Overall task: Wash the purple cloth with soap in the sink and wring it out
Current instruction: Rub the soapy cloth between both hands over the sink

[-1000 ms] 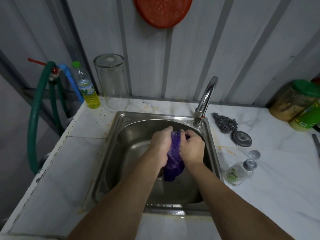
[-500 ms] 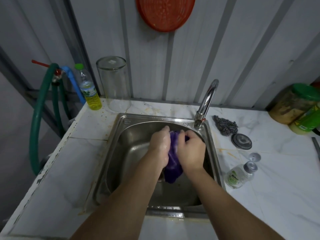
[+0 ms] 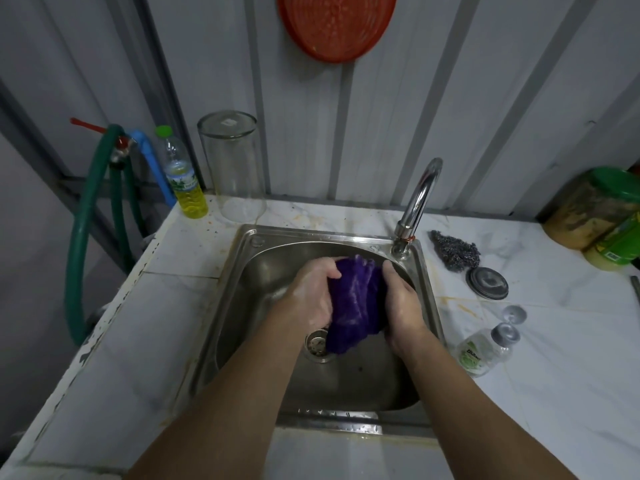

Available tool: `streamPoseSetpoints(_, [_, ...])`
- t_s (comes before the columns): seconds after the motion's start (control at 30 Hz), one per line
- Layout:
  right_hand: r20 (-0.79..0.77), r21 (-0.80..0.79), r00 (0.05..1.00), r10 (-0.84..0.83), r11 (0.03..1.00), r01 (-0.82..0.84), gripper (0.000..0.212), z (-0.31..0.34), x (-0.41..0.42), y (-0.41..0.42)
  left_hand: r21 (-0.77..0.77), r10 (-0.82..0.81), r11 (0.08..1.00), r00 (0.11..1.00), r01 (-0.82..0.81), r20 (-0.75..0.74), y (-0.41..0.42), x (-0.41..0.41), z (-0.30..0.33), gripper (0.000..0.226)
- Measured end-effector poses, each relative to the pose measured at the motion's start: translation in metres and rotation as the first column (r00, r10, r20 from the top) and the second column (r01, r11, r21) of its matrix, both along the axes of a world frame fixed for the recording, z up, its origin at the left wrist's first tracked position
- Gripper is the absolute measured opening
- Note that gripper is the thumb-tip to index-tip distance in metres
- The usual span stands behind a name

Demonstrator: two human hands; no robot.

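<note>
The purple cloth [image 3: 356,303] is bunched between both hands over the steel sink [image 3: 263,358]. My left hand [image 3: 310,294] grips its left side, my right hand [image 3: 403,306] grips its right side, and both look wet. The cloth's lower end hangs down beside the drain [image 3: 318,344]. The chrome tap [image 3: 417,206] stands at the sink's back right corner, and no water is seen coming from it. A small clear soap bottle [image 3: 479,351] lies on its side on the counter right of the sink.
A bottle of yellow liquid [image 3: 183,181] and an upturned glass jar [image 3: 233,168] stand at the back left. A steel scourer [image 3: 455,249], a round lid [image 3: 486,283] and a small cap [image 3: 514,314] lie right of the tap. Green-lidded jars [image 3: 595,209] sit far right; a green hose [image 3: 86,230] hangs left.
My hands have spread a little apart, so more of the purple cloth shows between them. The cloth has been worked and sits wider, still over the sink.
</note>
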State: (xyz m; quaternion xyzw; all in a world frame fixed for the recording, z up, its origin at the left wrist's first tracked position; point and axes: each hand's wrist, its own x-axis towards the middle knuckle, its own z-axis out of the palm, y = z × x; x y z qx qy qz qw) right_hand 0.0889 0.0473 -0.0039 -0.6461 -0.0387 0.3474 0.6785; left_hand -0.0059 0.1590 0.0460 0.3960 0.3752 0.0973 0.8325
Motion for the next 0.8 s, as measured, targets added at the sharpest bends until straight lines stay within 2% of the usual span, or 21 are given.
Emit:
streamPoseSetpoints(0.07, [0.016, 0.037, 0.998, 0.064, 0.997, -0.065, 0.039, 0.006, 0.000, -0.007, 0.117, 0.019, 0.993, 0.999, -0.024, 0.043, 0.007, -0.006, -0.004, 0.035])
streamPoseSetpoints(0.13, [0.046, 0.124, 0.998, 0.033, 0.992, -0.038, 0.017, 0.015, -0.005, -0.007, 0.225, 0.114, 0.968, 0.993, -0.111, 0.000, 0.009, -0.005, -0.010, 0.026])
streamPoseSetpoints(0.2, [0.160, 0.218, 0.987, 0.004, 0.975, -0.039, 0.011, 0.028, -0.018, -0.002, 0.313, 0.199, 0.935, 0.978, -0.167, -0.070, 0.002, 0.002, -0.015, 0.016])
streamPoseSetpoints(0.23, [0.269, 0.251, 0.963, -0.007, 0.966, -0.063, 0.011, 0.031, -0.027, 0.001, 0.355, 0.244, 0.913, 0.966, -0.198, -0.088, 0.000, 0.004, -0.016, 0.014])
streamPoseSetpoints(0.27, [0.444, 0.224, 0.896, 0.001, 0.968, -0.112, 0.013, 0.034, -0.038, 0.004, 0.391, 0.272, 0.896, 0.957, -0.212, -0.103, 0.000, 0.004, -0.016, 0.021])
streamPoseSetpoints(0.3, [0.643, 0.144, 0.765, 0.031, 0.976, -0.161, 0.020, 0.033, -0.051, 0.005, 0.387, 0.256, 0.900, 0.962, -0.199, -0.099, 0.001, 0.005, -0.017, 0.030])
streamPoseSetpoints(0.33, [0.799, 0.028, 0.596, 0.083, 0.984, -0.175, 0.028, 0.029, -0.063, 0.006, 0.364, 0.213, 0.917, 0.972, -0.165, -0.096, 0.002, 0.005, -0.015, 0.037])
streamPoseSetpoints(0.37, [0.867, -0.053, 0.487, 0.105, 0.991, -0.119, 0.034, 0.023, -0.066, 0.007, 0.279, 0.182, 0.949, 0.978, -0.149, -0.098, 0.001, 0.005, -0.012, 0.040])
streamPoseSetpoints(0.4, [0.863, -0.089, 0.498, 0.086, 0.996, -0.018, 0.037, 0.024, -0.060, 0.009, 0.149, 0.167, 0.977, 0.982, -0.153, -0.087, -0.003, 0.004, -0.007, 0.041])
streamPoseSetpoints(0.43, [0.808, -0.114, 0.588, 0.035, 0.989, 0.098, 0.039, 0.026, -0.049, 0.012, 0.072, 0.161, 0.985, 0.981, -0.154, -0.106, -0.007, 0.007, -0.005, 0.039])
streamPoseSetpoints(0.5, [0.615, -0.255, 0.788, -0.014, 0.942, 0.216, 0.041, 0.035, -0.022, 0.015, 0.044, 0.109, 0.994, 0.986, -0.105, -0.129, -0.017, 0.019, -0.002, 0.035])
streamPoseSetpoints(0.53, [0.569, -0.293, 0.822, -0.004, 0.933, 0.208, 0.041, 0.034, -0.017, 0.014, 0.071, 0.112, 0.992, 0.982, -0.102, -0.152, -0.022, 0.023, -0.001, 0.034])
streamPoseSetpoints(0.57, [0.598, -0.286, 0.801, 0.011, 0.937, 0.201, 0.042, 0.032, -0.019, 0.013, 0.086, 0.149, 0.987, 0.975, -0.137, -0.165, -0.021, 0.024, -0.001, 0.033])
streamPoseSetpoints(0.63, [0.767, -0.145, 0.641, 0.014, 0.978, 0.153, 0.041, 0.028, -0.040, 0.014, 0.085, 0.216, 0.975, 0.960, -0.204, -0.180, -0.006, 0.023, -0.004, 0.042])
streamPoseSetpoints(0.7, [0.884, -0.060, 0.464, 0.049, 0.998, 0.008, 0.038, 0.023, -0.071, 0.012, 0.034, 0.138, 0.990, 0.983, -0.135, -0.125, 0.003, 0.013, -0.009, 0.063])
streamPoseSetpoints(0.73, [0.901, -0.062, 0.432, 0.050, 0.998, 0.013, 0.038, 0.019, -0.073, 0.014, 0.012, 0.139, 0.990, 0.986, -0.138, -0.091, 0.003, 0.012, -0.008, 0.071])
streamPoseSetpoints(0.77, [0.880, -0.083, 0.474, 0.038, 0.994, 0.075, 0.038, 0.020, -0.062, 0.018, -0.016, 0.152, 0.988, 0.986, -0.153, -0.072, 0.000, 0.013, -0.009, 0.074])
streamPoseSetpoints(0.8, [0.824, -0.143, 0.566, 0.031, 0.978, 0.154, 0.039, 0.023, -0.048, 0.020, -0.006, 0.145, 0.989, 0.987, -0.146, -0.068, -0.004, 0.017, -0.014, 0.069])
